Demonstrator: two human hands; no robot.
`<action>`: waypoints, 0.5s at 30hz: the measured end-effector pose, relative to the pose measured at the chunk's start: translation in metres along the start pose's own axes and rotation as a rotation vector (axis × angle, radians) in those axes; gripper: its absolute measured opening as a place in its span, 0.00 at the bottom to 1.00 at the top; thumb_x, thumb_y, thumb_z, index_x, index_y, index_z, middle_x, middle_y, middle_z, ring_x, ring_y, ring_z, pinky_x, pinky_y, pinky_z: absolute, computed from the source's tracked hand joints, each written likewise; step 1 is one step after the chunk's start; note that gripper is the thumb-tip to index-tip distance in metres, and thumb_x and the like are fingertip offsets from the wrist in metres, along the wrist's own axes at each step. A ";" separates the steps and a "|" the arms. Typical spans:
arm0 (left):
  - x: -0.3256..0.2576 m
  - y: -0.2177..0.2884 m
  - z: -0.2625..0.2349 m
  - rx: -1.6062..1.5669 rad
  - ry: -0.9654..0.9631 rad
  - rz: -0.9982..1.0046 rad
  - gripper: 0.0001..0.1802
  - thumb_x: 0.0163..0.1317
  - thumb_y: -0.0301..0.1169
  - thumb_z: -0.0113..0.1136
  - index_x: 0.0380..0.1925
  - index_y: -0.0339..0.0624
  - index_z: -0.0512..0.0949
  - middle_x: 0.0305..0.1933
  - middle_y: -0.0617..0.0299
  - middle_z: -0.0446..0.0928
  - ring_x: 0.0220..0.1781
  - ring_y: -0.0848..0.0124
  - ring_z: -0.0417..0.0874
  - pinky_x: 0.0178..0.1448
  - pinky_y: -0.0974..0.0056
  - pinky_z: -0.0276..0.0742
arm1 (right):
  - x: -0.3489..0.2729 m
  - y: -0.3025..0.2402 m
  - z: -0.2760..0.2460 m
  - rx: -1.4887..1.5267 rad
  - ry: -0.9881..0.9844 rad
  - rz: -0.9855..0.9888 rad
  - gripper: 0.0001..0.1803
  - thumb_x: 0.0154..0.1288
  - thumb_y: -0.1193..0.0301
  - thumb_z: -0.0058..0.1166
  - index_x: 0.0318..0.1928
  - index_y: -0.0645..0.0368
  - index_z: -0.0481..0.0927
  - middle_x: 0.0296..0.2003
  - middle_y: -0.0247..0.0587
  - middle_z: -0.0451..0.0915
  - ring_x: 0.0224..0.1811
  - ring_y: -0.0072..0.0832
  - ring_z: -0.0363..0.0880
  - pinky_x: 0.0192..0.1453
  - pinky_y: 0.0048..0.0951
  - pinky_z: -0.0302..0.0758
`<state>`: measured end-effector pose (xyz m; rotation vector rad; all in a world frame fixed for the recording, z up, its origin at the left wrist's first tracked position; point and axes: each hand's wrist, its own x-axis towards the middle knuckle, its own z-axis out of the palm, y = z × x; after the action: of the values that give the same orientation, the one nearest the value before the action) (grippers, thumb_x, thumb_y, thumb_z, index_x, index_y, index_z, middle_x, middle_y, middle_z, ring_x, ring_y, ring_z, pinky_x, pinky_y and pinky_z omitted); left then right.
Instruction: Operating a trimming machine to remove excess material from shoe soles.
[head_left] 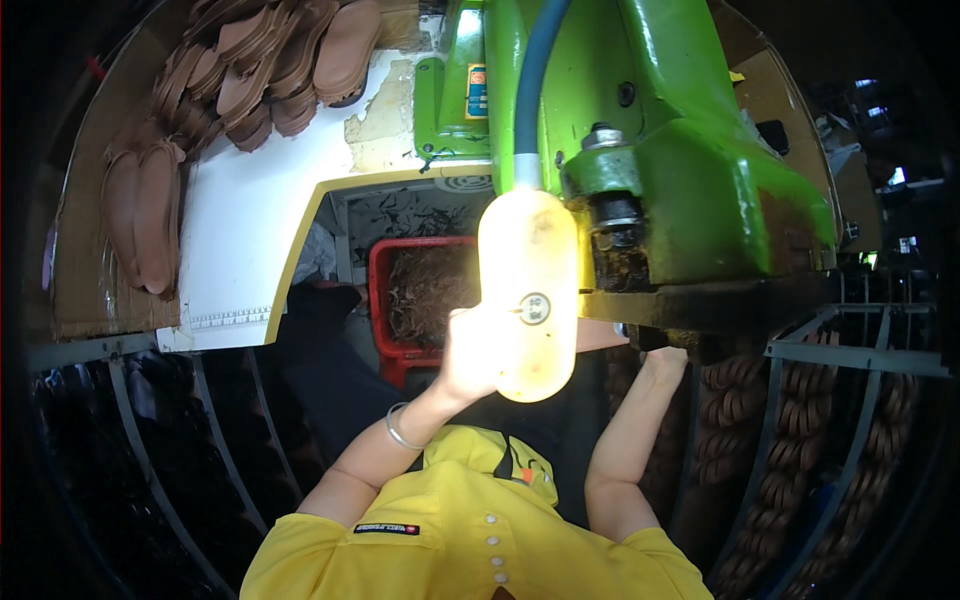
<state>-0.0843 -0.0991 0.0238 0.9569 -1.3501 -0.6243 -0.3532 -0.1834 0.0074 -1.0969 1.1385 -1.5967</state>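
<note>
My left hand (pixel 474 352) is raised beside a glowing oval lamp (pixel 527 290), washed out by its glare. The thumb side shows and the hand looks closed, but the lamp hides the fingertips and whatever they hold. My right hand (pixel 664 362) reaches under the dark lower edge of a green machine (pixel 700 200), its fingers hidden there. Between the lamp and the machine shows a strip of a flat pinkish-brown piece (pixel 600 336), the colour of the slippers nearby. Whether either hand touches it I cannot tell.
Brown slippers (pixel 245 80) lie heaped on the white tabletop (pixel 235 220) at the far left, within a cardboard surround (pixel 85 250). A red bin (pixel 380 300) with brown scraps stands below. Racks with brown slippers (pixel 790 450) are at the right. A blue hose (pixel 540 80) runs down to the lamp.
</note>
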 end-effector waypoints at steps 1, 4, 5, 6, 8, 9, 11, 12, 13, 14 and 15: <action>0.004 0.009 -0.006 0.024 0.010 -0.053 0.14 0.50 0.26 0.63 0.36 0.30 0.78 0.29 0.54 0.82 0.28 0.70 0.83 0.35 0.67 0.78 | -0.005 0.004 -0.002 -0.082 -0.116 -0.013 0.42 0.59 0.58 0.53 0.70 0.61 0.53 0.69 0.54 0.55 0.73 0.40 0.50 0.74 0.39 0.50; 0.001 0.020 -0.028 -0.198 0.096 -0.371 0.13 0.52 0.26 0.62 0.38 0.29 0.78 0.31 0.57 0.81 0.31 0.74 0.82 0.39 0.70 0.78 | -0.034 0.017 0.009 0.191 -0.160 0.059 0.33 0.63 0.60 0.51 0.66 0.59 0.60 0.64 0.47 0.63 0.67 0.37 0.59 0.69 0.39 0.58; 0.005 0.024 -0.034 -0.475 0.200 -0.480 0.13 0.53 0.25 0.62 0.38 0.29 0.78 0.31 0.58 0.80 0.33 0.75 0.81 0.40 0.70 0.77 | -0.045 0.020 0.017 0.329 -0.190 0.091 0.29 0.65 0.61 0.50 0.64 0.59 0.64 0.61 0.44 0.66 0.64 0.36 0.63 0.67 0.39 0.61; 0.008 0.024 -0.044 -0.437 0.142 -0.492 0.13 0.54 0.25 0.61 0.38 0.29 0.78 0.33 0.57 0.81 0.36 0.74 0.82 0.41 0.71 0.77 | -0.054 0.024 0.025 0.466 -0.217 0.122 0.25 0.67 0.62 0.49 0.62 0.58 0.67 0.59 0.40 0.70 0.61 0.35 0.68 0.65 0.39 0.65; 0.012 0.024 -0.061 -0.432 0.112 -0.537 0.13 0.55 0.24 0.59 0.39 0.26 0.76 0.37 0.53 0.82 0.38 0.71 0.82 0.45 0.69 0.77 | -0.064 0.019 0.051 0.556 -0.216 0.125 0.18 0.67 0.68 0.49 0.56 0.60 0.74 0.51 0.39 0.77 0.52 0.33 0.77 0.59 0.38 0.73; 0.015 0.025 -0.066 -0.433 0.096 -0.500 0.13 0.55 0.23 0.58 0.40 0.25 0.76 0.38 0.52 0.82 0.39 0.70 0.83 0.47 0.68 0.77 | -0.070 0.022 0.054 0.556 -0.217 0.125 0.18 0.67 0.68 0.49 0.56 0.60 0.74 0.51 0.39 0.77 0.52 0.33 0.77 0.59 0.38 0.73; 0.013 0.019 -0.077 -0.463 0.043 -0.525 0.14 0.54 0.21 0.58 0.41 0.24 0.75 0.39 0.51 0.81 0.41 0.70 0.82 0.49 0.69 0.75 | -0.086 0.027 0.057 0.257 -0.003 0.222 0.15 0.63 0.76 0.49 0.50 0.64 0.76 0.45 0.42 0.80 0.46 0.34 0.80 0.54 0.35 0.75; 0.006 0.014 -0.083 -0.481 0.090 -0.567 0.14 0.54 0.21 0.58 0.41 0.24 0.75 0.38 0.52 0.81 0.40 0.72 0.81 0.48 0.70 0.75 | -0.089 0.002 0.089 0.632 0.065 0.402 0.14 0.59 0.82 0.47 0.46 0.67 0.77 0.41 0.44 0.81 0.43 0.32 0.81 0.51 0.32 0.77; -0.003 0.008 -0.088 -0.498 0.138 -0.609 0.14 0.54 0.22 0.58 0.41 0.25 0.75 0.38 0.54 0.80 0.38 0.73 0.80 0.46 0.70 0.74 | -0.092 0.002 0.095 0.631 0.062 0.403 0.14 0.59 0.82 0.47 0.46 0.67 0.77 0.41 0.44 0.81 0.43 0.32 0.81 0.51 0.32 0.77; -0.006 0.010 -0.092 -0.502 0.136 -0.610 0.14 0.54 0.22 0.58 0.41 0.25 0.75 0.38 0.54 0.80 0.38 0.73 0.80 0.46 0.70 0.74 | -0.095 0.002 0.097 0.659 0.017 0.405 0.14 0.59 0.83 0.47 0.46 0.68 0.77 0.42 0.45 0.81 0.42 0.32 0.81 0.49 0.31 0.77; -0.008 0.013 -0.096 -0.487 0.152 -0.643 0.14 0.55 0.23 0.58 0.41 0.26 0.75 0.37 0.56 0.80 0.37 0.75 0.79 0.45 0.71 0.74 | -0.097 0.002 0.099 0.686 -0.027 0.406 0.14 0.59 0.84 0.46 0.45 0.69 0.77 0.42 0.45 0.81 0.42 0.31 0.81 0.47 0.29 0.78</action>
<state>0.0059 -0.0657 0.0356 1.0002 -0.6827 -1.2726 -0.2345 -0.1116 0.0088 -0.4031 0.6474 -1.4640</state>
